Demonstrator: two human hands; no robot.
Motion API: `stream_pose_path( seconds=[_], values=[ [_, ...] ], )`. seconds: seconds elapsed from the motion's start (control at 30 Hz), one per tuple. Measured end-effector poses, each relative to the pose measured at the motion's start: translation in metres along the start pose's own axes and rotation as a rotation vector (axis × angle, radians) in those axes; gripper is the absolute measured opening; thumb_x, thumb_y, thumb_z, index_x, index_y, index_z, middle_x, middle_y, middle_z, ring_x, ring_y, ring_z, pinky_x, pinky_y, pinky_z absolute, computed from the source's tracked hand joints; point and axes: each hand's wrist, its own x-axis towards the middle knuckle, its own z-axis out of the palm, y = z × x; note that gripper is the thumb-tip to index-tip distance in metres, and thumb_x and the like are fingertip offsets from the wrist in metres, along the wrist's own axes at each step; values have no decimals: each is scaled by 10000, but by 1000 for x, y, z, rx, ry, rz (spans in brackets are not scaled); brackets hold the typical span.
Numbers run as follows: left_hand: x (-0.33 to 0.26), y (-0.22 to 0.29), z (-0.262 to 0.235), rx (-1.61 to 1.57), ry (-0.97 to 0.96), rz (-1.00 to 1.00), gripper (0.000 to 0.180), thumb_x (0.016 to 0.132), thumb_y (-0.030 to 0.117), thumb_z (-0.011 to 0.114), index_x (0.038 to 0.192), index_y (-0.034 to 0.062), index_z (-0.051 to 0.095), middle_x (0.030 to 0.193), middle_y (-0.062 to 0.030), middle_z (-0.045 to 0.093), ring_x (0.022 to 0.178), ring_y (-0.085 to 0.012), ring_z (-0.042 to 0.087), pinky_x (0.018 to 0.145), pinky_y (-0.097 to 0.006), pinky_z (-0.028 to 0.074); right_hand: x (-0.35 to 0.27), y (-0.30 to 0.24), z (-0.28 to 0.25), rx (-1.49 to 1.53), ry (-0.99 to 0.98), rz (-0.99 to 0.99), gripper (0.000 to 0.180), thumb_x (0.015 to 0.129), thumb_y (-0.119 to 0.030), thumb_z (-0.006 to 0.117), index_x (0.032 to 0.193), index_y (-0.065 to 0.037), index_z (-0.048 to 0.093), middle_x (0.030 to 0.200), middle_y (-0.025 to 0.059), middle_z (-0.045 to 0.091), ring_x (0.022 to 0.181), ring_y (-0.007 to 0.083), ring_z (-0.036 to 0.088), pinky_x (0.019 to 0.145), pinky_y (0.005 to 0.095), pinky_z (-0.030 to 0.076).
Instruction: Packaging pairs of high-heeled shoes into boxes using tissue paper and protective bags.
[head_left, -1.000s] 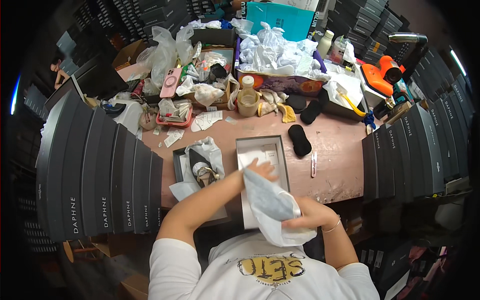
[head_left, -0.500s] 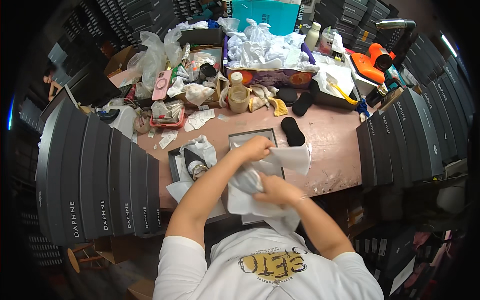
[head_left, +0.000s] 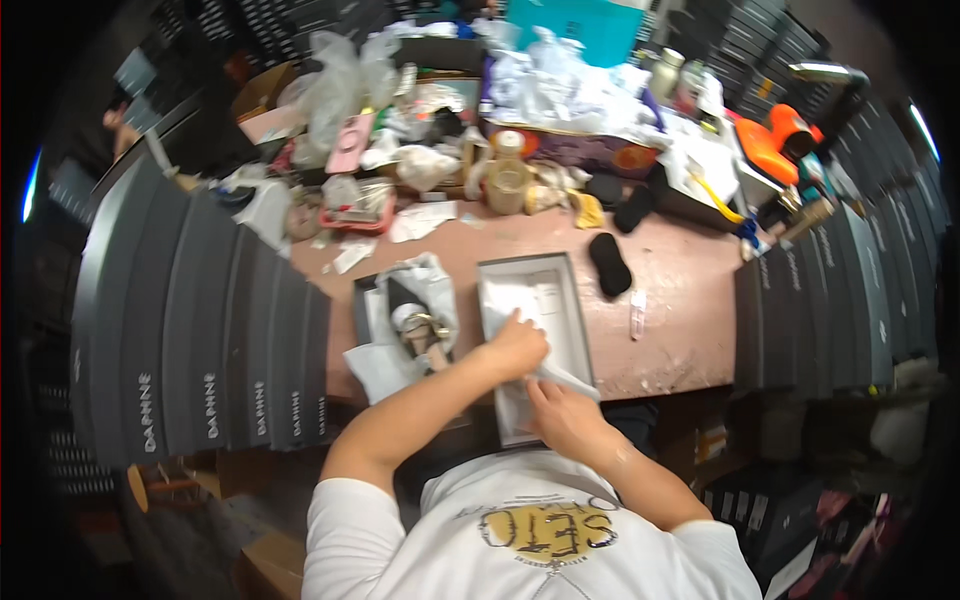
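An open shoe box (head_left: 577, 312) with a white inside and dark rim lies before me at the middle of the table's near edge. White tissue paper (head_left: 563, 373) is bunched in its near half. My left hand (head_left: 520, 345) is closed on the tissue inside the box. Just nearer, my right hand (head_left: 568, 415) presses its fingers to the paper's near side. Whatever the paper wraps is hidden. To the left, a dark pointed shoe (head_left: 408, 308) with a gold-coloured strap rests on tissue in a second box (head_left: 363, 312), partly behind my left forearm.
Stacked dark shoe boxes (head_left: 200, 330) stand on the left, with more boxes (head_left: 815, 300) on the right. A black insole-shaped pad (head_left: 609, 265) lies right of the open box. Farther back are a bottle (head_left: 508, 180), a red basket (head_left: 357, 217) and crumpled paper (head_left: 565, 90).
The loose tissue sheet and the bundle held over the box have come down into it. Both hands have moved lower and closer together. The shoe at left shows more.
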Motion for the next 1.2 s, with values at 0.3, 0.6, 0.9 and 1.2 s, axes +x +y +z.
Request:
stream_pose_path(
  seconds=[0.3,0.6,0.9,1.2],
  values=[
    [-100,6,-53,-592,1058,-572,260,855,114,566,1090,7,589,1028,-99,587,1046,-242,552,964,-458,400,6,32,29,3,142,65,694,838,-255,664,1360,72,343,1269,288,484,1164,421,487,928,444,456],
    [-171,-10,81,-2216,918,-1207,444,948,427,538,1271,123,510,1037,-28,598,934,-152,592,784,-309,488,134,-70,6,237,-67,-190,692,849,-323,668,1364,20,357,1347,286,406,1078,452,548,864,448,492],
    [-153,62,-13,-1474,1263,-730,394,933,101,578,1290,-4,448,1088,-65,593,969,-115,569,855,-271,465,85,-63,-9,383,382,-451,942,721,-202,778,1456,-22,217,1464,291,201,1302,472,348,1035,450,378],
    [-140,-53,-53,-807,1006,-764,472,908,165,548,1335,-14,458,880,-83,643,722,-136,590,660,-274,488,15,22,-41,1904,270,41,1051,643,67,551,1527,-233,70,1265,223,429,794,271,611,631,340,524]
  ],
)
